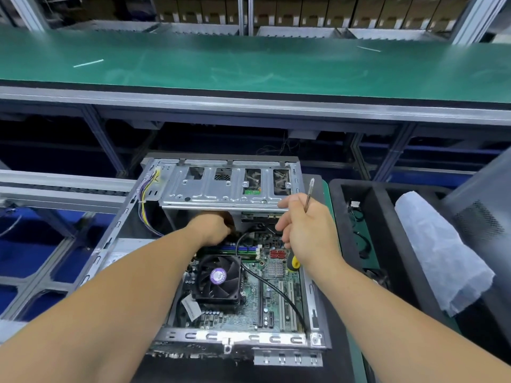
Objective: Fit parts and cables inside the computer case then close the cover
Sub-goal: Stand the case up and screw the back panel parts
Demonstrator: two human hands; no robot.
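Note:
An open computer case (pixel 116 233) lies on the bench with its motherboard (pixel 265 299) and black CPU fan (pixel 218 277) showing. A metal drive cage (pixel 221 189) spans the far end. My left hand (pixel 213 226) reaches under the cage, fingers curled and partly hidden, at a black cable (pixel 276 288) that runs across the board. My right hand (pixel 307 230) grips a screwdriver (pixel 309 193) with a yellow-black handle, shaft pointing up, beside the cage's right end.
A black foam tray (pixel 348 217) with small cables stands right of the case, a white wrapped bundle (pixel 439 252) on it. A grey perforated panel (pixel 481 217) leans at far right. A green conveyor belt (pixel 249 64) runs behind. Coloured wires (pixel 146 205) hang at the case's left.

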